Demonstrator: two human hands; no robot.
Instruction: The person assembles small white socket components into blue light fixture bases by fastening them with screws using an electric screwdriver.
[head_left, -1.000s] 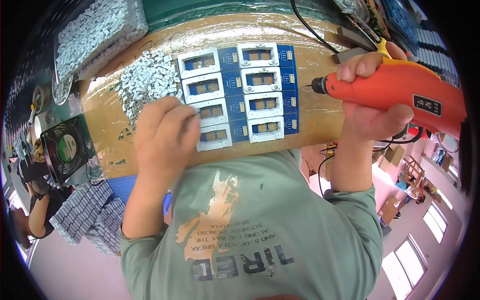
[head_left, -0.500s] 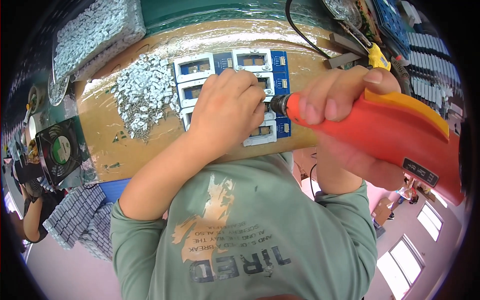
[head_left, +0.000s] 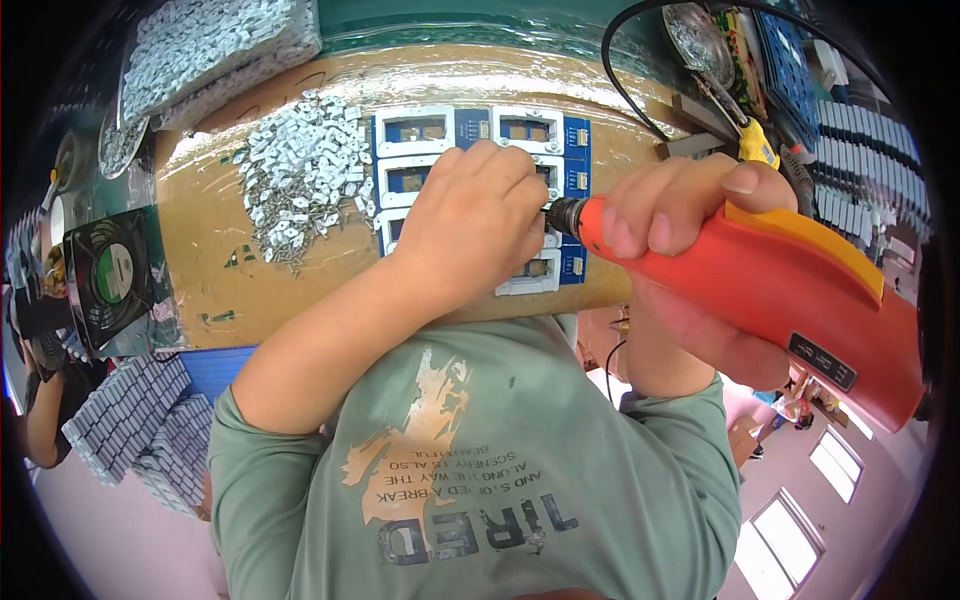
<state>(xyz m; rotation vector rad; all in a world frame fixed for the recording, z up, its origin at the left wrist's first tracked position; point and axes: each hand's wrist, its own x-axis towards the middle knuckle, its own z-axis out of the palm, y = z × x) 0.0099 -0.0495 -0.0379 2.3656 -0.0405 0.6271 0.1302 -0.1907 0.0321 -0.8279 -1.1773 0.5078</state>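
Observation:
My right hand is wrapped round a red electric screwdriver with a yellow lever. The tool lies nearly level, its black chuck pointing left at the right-hand column of blue circuit boards. White rectangular frames sit on these boards in two columns. My left hand rests over the middle frames with fingers curled down beside the screwdriver's tip. Those fingers hide the bit's end and whatever they pinch. To the left lies a loose heap of small white plastic clips mixed with screws.
A clear bag of white clips stands at the far left. Nearer on that side is a black fan. At the far right are metal bars, a yellow-handled tool and a black cable. Stacked grey blocks sit lower left.
The whole view has shifted a little, so the boards and clip heap appear farther right. Both hands keep their places at the boards, and the screwdriver's tip stays by my left fingers.

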